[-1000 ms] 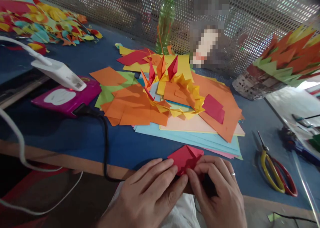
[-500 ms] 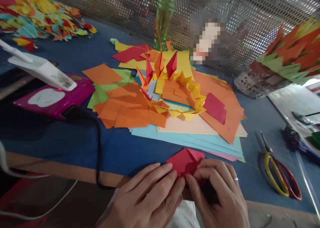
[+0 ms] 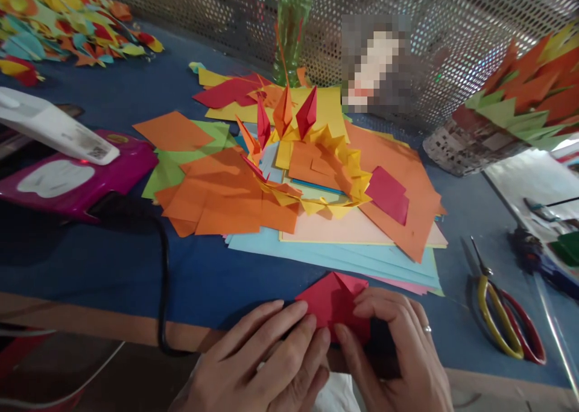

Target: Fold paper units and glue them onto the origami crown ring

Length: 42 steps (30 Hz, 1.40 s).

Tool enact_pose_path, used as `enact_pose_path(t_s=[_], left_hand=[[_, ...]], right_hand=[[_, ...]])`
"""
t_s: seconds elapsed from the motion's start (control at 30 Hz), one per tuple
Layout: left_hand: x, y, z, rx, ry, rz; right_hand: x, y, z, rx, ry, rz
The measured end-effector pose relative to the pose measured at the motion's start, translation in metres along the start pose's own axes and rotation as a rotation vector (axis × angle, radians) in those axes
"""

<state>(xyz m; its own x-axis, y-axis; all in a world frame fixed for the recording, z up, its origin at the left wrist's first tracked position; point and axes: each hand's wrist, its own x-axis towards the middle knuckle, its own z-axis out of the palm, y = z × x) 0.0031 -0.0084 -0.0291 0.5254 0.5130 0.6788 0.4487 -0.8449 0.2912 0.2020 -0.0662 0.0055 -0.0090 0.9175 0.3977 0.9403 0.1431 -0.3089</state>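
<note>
A small folded piece of red paper [image 3: 332,297] lies on the blue table [image 3: 217,273] near its front edge. My left hand [image 3: 262,364] rests to its left, fingertips pressing the paper's left edge. My right hand [image 3: 398,351], with a ring on one finger, curls over the paper's right side and pinches it. Both hands are closed on the red paper. Its lower part is hidden under my fingers.
Behind lies a pile of coloured paper sheets [image 3: 316,201] with a ring of folded yellow and orange pieces. Scissors [image 3: 502,315] lie at the right. A pink device [image 3: 76,180] with a black cable [image 3: 163,279] sits left. A green bottle [image 3: 292,26] stands by the mesh wall.
The view has shifted slightly, so things slid left in frame. My hands stay on the red paper, with the fingers pressing a little lower along its fold.
</note>
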Motion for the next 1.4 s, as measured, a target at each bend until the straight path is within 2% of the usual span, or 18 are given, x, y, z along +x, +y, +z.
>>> enact_pose_path(t_s=[0.17,0.43,0.57,0.67,0.73,0.93,1.13,1.4], left_hand=[[0.005,-0.003,0.003,0.009,-0.008,-0.002],[-0.006,0.000,-0.007,0.011,-0.040,0.009],[-0.003,0.001,-0.005,-0.024,-0.012,0.006],[-0.001,0.001,-0.004,-0.048,0.064,0.007],[0.000,0.000,-0.005,-0.043,0.014,0.012],[0.003,-0.001,-0.013,-0.038,-0.055,0.043],[0.008,0.000,-0.015,-0.055,-0.009,0.049],[0.010,0.003,-0.023,-0.099,-0.074,0.050]], right_hand=[[-0.002,0.006,-0.003,0.034,-0.020,-0.038],[-0.005,0.003,-0.008,0.079,-0.014,0.023],[-0.005,-0.004,0.000,0.065,0.038,0.080],[-0.005,-0.007,0.009,-0.041,0.101,0.084],[-0.005,-0.008,0.012,-0.073,0.118,0.081],[-0.008,-0.004,0.006,0.020,0.083,0.045],[-0.012,-0.001,0.001,0.086,0.030,0.030],[-0.021,-0.003,0.007,0.069,0.196,-0.036]])
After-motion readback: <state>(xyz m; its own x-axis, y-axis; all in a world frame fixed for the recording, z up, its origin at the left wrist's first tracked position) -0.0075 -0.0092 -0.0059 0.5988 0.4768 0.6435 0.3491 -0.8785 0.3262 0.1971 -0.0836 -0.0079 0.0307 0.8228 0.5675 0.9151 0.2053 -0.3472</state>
